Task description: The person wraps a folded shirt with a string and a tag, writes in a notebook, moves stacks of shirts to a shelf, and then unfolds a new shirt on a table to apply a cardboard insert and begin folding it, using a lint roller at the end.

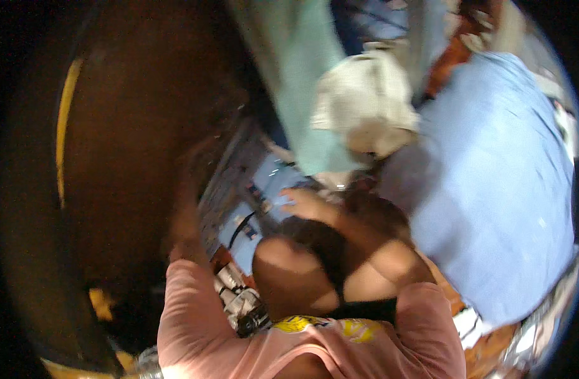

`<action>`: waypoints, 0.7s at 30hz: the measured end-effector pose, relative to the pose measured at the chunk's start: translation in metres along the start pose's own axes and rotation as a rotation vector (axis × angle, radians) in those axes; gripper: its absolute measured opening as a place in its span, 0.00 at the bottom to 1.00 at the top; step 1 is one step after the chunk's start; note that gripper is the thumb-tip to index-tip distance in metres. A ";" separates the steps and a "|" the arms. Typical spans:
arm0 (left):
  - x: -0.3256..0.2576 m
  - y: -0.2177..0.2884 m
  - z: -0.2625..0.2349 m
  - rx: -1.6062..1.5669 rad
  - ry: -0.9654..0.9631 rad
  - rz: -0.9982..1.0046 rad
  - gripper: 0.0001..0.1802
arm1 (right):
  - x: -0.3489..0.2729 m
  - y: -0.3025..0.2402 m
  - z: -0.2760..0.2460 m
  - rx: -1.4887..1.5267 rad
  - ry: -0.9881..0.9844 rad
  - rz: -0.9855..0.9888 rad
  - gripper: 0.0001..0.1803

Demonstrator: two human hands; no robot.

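Note:
My right hand (302,203) reaches leftward across my knees, fingers stretched out and apart, with nothing visible in it. It hovers over or touches flat light-blue things (242,230) with dark straps or strips; blur hides whether there is contact. My left arm stretches forward along a large dark brown panel (131,145). Shadow and motion blur swallow my left hand (204,151), so neither its fingers nor anything in them can be made out.
A big light-blue cloth bundle (498,189) bulges at the right. Ahead hang a mint-green cloth (302,82) and a cream cloth (365,95). Beside my left knee lies a black-and-white item (242,300). A yellow strip (67,126) edges the far left.

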State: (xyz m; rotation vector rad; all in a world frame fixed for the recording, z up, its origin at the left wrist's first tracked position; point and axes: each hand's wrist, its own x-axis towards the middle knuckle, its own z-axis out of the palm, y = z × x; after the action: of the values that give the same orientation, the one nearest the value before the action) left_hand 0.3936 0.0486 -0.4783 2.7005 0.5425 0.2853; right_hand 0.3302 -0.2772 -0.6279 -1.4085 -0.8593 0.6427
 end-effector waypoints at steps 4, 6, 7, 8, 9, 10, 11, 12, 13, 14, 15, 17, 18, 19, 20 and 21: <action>-0.009 0.051 -0.007 -0.460 0.106 0.102 0.22 | -0.049 -0.158 -0.035 -0.148 0.019 -0.140 0.21; -0.028 0.129 0.010 -0.488 0.046 0.297 0.19 | -0.098 -0.225 -0.084 -0.297 0.346 -0.243 0.22; -0.049 0.171 0.013 -0.471 0.013 0.398 0.17 | -0.134 -0.252 -0.110 -0.453 0.521 -0.347 0.22; -0.077 0.221 0.018 -0.450 -0.007 0.502 0.15 | -0.167 -0.271 -0.139 -0.508 0.694 -0.364 0.20; -0.105 0.266 0.022 -0.504 -0.144 0.566 0.10 | -0.203 -0.294 -0.153 -0.645 0.939 -0.150 0.20; -0.124 0.309 0.023 -0.530 -0.345 0.751 0.10 | -0.235 -0.295 -0.174 -0.737 1.172 -0.098 0.21; -0.137 0.334 0.034 -0.536 -0.406 0.954 0.10 | -0.257 -0.290 -0.198 -0.936 1.233 0.074 0.20; -0.141 0.363 0.041 -0.531 -0.545 1.032 0.09 | -0.282 -0.283 -0.216 -1.125 1.195 0.307 0.22; -0.143 0.388 0.050 -0.549 -0.524 1.100 0.08 | -0.299 -0.267 -0.226 -1.300 1.139 0.536 0.23; -0.141 0.417 0.062 -0.580 -0.507 1.175 0.08 | -0.311 -0.255 -0.228 -1.300 1.145 0.569 0.25; -0.136 0.444 0.071 -0.652 -0.481 1.150 0.07 | -0.319 -0.239 -0.227 -1.291 1.137 0.601 0.26; -0.118 0.491 0.097 -0.750 -0.320 1.110 0.07 | -0.324 -0.223 -0.228 -1.261 1.115 0.639 0.28; -0.106 0.507 0.117 -0.771 -0.182 1.097 0.08 | -0.324 -0.222 -0.231 -1.238 1.107 0.640 0.29; -0.097 0.514 0.132 -0.685 -0.104 1.026 0.08 | -0.324 -0.221 -0.230 -1.201 1.096 0.650 0.30; -0.090 0.519 0.144 -0.599 -0.029 0.955 0.09 | -0.322 -0.218 -0.228 -1.189 1.090 0.650 0.30; -0.090 0.525 0.152 -0.518 0.041 0.884 0.10 | -0.321 -0.216 -0.228 -1.182 1.087 0.654 0.30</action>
State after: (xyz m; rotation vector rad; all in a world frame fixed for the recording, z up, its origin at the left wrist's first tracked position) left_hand 0.5263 -0.4858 -0.4207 2.2481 -0.6698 0.6025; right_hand 0.3150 -0.6875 -0.4461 -2.7280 0.2546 -0.3542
